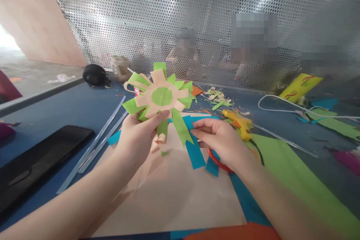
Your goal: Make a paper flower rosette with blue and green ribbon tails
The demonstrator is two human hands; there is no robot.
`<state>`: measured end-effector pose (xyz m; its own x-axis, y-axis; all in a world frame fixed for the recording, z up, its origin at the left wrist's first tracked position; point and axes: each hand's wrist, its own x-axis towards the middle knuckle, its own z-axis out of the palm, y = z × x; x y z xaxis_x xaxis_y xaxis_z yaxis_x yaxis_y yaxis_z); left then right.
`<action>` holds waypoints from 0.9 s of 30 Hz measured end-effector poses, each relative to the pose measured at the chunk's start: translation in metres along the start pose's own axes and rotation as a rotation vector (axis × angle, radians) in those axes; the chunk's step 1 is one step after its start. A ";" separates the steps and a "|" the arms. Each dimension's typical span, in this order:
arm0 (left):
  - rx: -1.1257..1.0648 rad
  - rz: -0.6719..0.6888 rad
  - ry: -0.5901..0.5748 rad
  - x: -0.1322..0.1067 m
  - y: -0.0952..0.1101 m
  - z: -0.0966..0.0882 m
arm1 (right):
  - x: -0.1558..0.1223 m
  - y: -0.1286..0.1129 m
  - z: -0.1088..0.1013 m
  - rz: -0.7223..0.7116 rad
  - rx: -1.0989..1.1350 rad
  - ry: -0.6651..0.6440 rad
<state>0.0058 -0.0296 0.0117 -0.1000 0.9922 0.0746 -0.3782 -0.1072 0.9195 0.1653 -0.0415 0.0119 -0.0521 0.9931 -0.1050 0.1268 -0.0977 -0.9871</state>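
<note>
Over the peach sheet (174,195), my left hand (137,131) pinches a paper flower (161,96); my right hand (225,138) curls by a blue strip (196,156), grip unclear.

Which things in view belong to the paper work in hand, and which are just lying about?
Likely part of the job:
- paper flower, in the left hand
- blue strip, at the right hand
- glue gun
- clear sticks
- green sheet

Probably just lying about:
- phone
- black round thing
- yellow packet
- scraps
</note>
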 end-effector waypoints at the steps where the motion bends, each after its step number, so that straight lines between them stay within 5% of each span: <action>1: -0.001 -0.003 0.015 0.001 0.001 0.000 | 0.001 0.000 0.000 0.010 -0.006 0.012; 9: -0.039 -0.016 0.030 0.003 0.001 -0.002 | 0.008 0.004 -0.010 -0.167 -0.096 0.181; 14: -0.126 -0.158 -0.005 0.005 0.002 -0.003 | 0.011 0.004 -0.011 -0.170 0.326 0.132; 18: -0.126 -0.326 -0.076 0.006 0.002 -0.005 | 0.011 0.001 -0.008 -0.196 0.447 0.167; 27: -0.258 -0.253 -0.091 0.008 0.008 -0.008 | 0.015 0.003 -0.012 -0.226 0.560 0.243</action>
<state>-0.0057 -0.0233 0.0160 0.1043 0.9897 -0.0977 -0.6011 0.1410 0.7867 0.1772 -0.0261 0.0087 0.2167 0.9731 0.0785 -0.4001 0.1619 -0.9021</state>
